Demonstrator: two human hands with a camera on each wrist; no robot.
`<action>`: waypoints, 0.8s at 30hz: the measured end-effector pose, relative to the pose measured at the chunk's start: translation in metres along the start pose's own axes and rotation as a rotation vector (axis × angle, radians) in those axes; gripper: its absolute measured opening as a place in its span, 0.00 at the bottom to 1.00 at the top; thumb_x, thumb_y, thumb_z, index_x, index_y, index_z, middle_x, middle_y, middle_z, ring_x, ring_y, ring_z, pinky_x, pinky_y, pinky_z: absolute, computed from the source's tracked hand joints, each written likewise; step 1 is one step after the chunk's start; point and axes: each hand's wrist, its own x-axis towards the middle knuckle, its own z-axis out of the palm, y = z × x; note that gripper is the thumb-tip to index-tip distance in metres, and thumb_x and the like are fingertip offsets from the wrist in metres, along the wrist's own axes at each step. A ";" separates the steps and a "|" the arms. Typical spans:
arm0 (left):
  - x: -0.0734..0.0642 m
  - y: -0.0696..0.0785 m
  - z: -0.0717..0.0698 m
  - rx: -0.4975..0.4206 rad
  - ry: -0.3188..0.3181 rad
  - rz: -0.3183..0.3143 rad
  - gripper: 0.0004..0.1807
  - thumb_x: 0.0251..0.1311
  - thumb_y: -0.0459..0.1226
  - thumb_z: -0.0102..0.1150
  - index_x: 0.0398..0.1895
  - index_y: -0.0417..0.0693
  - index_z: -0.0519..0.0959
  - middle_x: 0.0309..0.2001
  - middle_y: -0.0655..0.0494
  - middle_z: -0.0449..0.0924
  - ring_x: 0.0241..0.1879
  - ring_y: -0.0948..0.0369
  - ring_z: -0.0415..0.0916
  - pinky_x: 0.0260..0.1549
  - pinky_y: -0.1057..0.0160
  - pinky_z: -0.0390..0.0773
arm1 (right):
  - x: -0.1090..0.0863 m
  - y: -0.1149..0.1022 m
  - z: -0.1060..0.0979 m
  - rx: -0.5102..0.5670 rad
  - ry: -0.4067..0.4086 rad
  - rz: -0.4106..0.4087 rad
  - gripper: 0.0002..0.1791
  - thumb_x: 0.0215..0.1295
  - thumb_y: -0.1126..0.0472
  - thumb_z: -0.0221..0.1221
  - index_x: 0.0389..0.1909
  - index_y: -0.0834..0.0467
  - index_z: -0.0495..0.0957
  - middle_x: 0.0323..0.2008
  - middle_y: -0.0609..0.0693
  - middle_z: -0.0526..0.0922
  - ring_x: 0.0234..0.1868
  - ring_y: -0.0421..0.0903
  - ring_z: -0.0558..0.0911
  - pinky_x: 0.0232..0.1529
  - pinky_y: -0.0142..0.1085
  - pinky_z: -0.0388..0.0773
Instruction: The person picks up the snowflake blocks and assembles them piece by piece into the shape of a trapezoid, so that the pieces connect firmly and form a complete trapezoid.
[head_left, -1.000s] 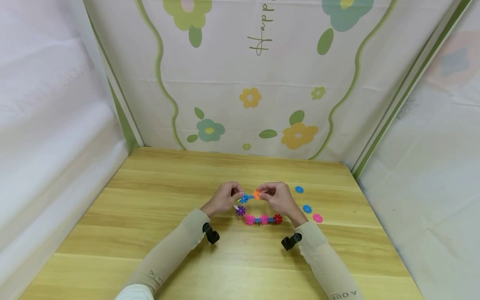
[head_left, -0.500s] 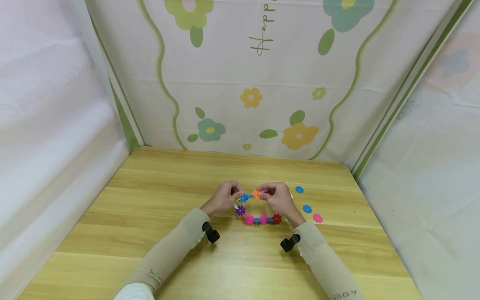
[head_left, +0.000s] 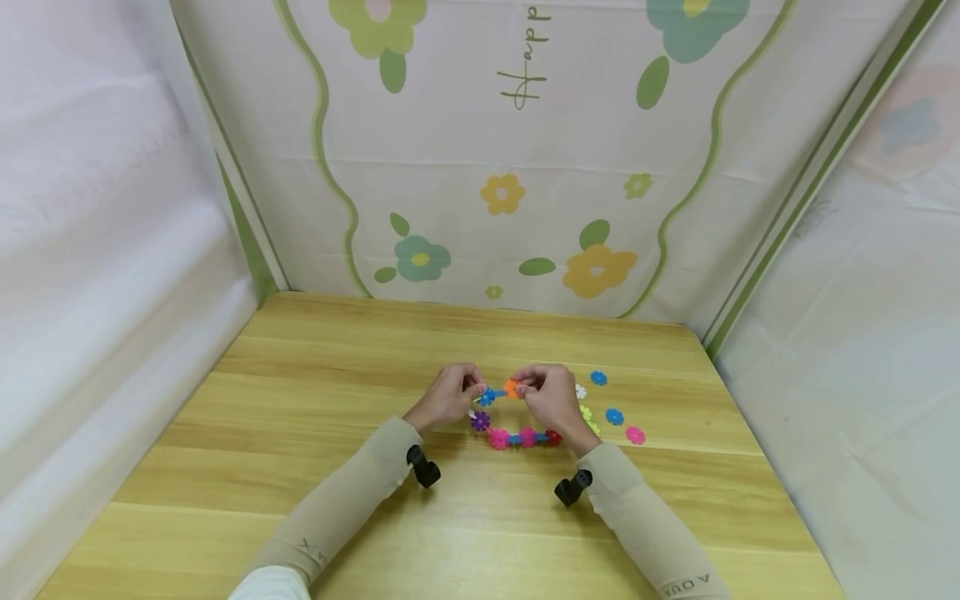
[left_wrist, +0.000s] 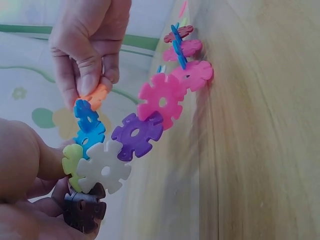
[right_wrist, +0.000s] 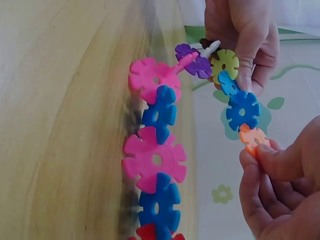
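A chain of interlocking snowflake discs (head_left: 528, 437) bends in a curve between my hands, its pink and red end low over the table. My left hand (head_left: 446, 394) grips the chain by the yellow-green disc (left_wrist: 73, 160), with a dark brown disc (left_wrist: 85, 212) at its fingers. White (left_wrist: 106, 170) and purple (left_wrist: 137, 134) discs follow along the chain. Between finger and thumb, my right hand (head_left: 553, 402) pinches an orange disc (right_wrist: 254, 139) at the other end. That disc meets a blue disc (right_wrist: 243, 111); the exact slot joint is partly covered by fingertips.
Loose discs lie right of my right hand: blue ones (head_left: 615, 417), a pink one (head_left: 635, 436), a white one (head_left: 581, 391) and yellow-green ones (head_left: 587, 414). The wooden table (head_left: 337, 350) meets a flower-printed cloth wall (head_left: 450, 167) at the back.
My right hand and wrist have shifted slightly left, so the white and yellow-green loose discs beside it show. Both hands keep their hold on the chain, which has barely moved.
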 end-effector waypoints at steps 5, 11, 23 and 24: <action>-0.001 0.000 0.000 -0.015 0.008 -0.012 0.07 0.78 0.33 0.56 0.39 0.43 0.81 0.34 0.50 0.80 0.29 0.59 0.72 0.31 0.64 0.75 | 0.000 -0.001 0.003 0.020 0.040 0.028 0.08 0.64 0.73 0.66 0.35 0.59 0.91 0.30 0.53 0.90 0.29 0.44 0.83 0.31 0.31 0.83; -0.001 -0.001 -0.001 -0.020 0.015 -0.011 0.07 0.78 0.33 0.56 0.39 0.43 0.81 0.34 0.49 0.80 0.29 0.59 0.72 0.32 0.63 0.75 | 0.002 -0.003 0.002 0.030 0.007 0.052 0.08 0.65 0.72 0.67 0.37 0.58 0.92 0.31 0.53 0.91 0.33 0.54 0.88 0.31 0.32 0.84; -0.001 -0.002 0.003 -0.022 0.045 -0.010 0.07 0.77 0.33 0.57 0.38 0.43 0.82 0.33 0.49 0.80 0.28 0.60 0.72 0.30 0.64 0.75 | 0.002 0.000 0.006 0.073 0.043 0.080 0.09 0.68 0.70 0.63 0.37 0.56 0.91 0.32 0.53 0.90 0.33 0.50 0.87 0.30 0.33 0.83; -0.001 -0.002 0.004 -0.025 0.049 -0.011 0.07 0.77 0.33 0.57 0.38 0.43 0.82 0.33 0.49 0.81 0.28 0.60 0.73 0.30 0.64 0.75 | 0.002 0.001 0.007 0.079 0.052 0.078 0.09 0.69 0.69 0.63 0.37 0.56 0.91 0.33 0.53 0.90 0.34 0.49 0.87 0.30 0.33 0.83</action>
